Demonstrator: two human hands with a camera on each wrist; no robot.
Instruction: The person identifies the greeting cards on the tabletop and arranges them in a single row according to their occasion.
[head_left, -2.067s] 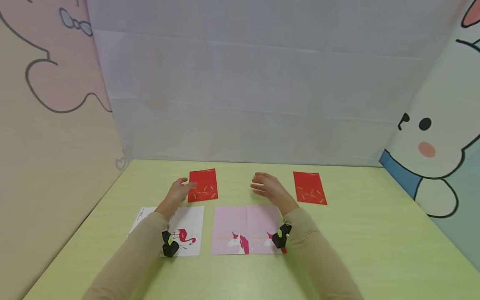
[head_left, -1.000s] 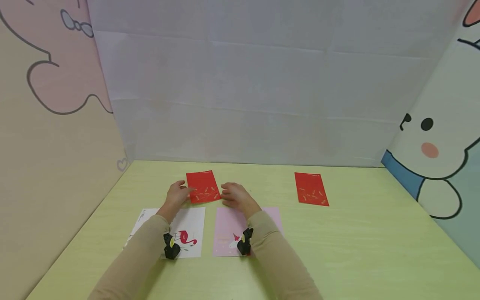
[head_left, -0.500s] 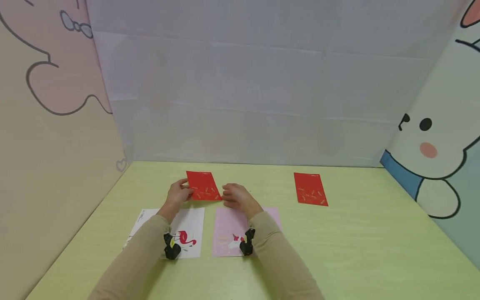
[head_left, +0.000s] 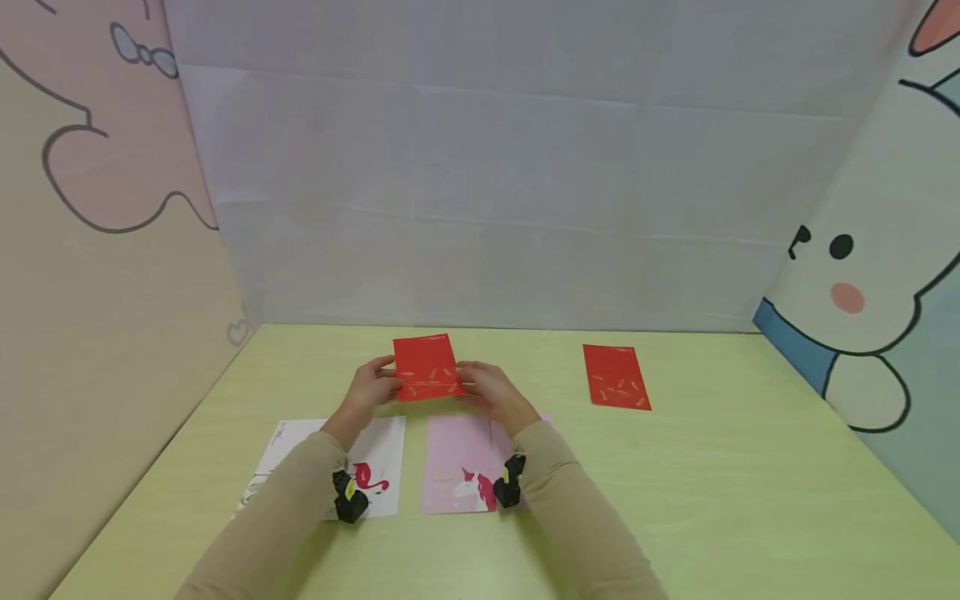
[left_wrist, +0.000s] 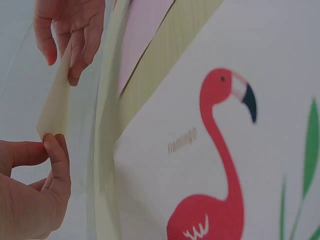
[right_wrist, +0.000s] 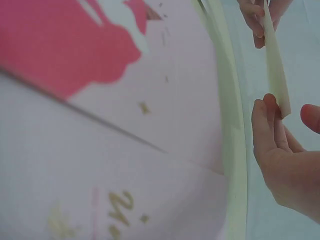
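Observation:
Both my hands hold a red envelope point(head_left: 425, 367) with gold marks just above the green table point(head_left: 712, 500). My left hand point(head_left: 378, 385) pinches its left edge and my right hand point(head_left: 480, 385) pinches its right edge. In the left wrist view, the left hand point(left_wrist: 50, 142) grips a corner of the envelope's pale underside point(left_wrist: 55, 107), with the right hand point(left_wrist: 70, 35) at the far edge. In the right wrist view, the right hand point(right_wrist: 285, 112) pinches the envelope point(right_wrist: 275, 65) seen edge-on.
A second red envelope point(head_left: 617, 377) lies flat at the right rear. A white flamingo card point(head_left: 378, 454) and a pink unicorn card point(head_left: 457, 454) lie under my forearms. Cartoon-printed walls close in the left, back and right sides.
My right hand came over from the right to the left envelope. Both hands have raised that envelope off the table and shifted it slightly to the right.

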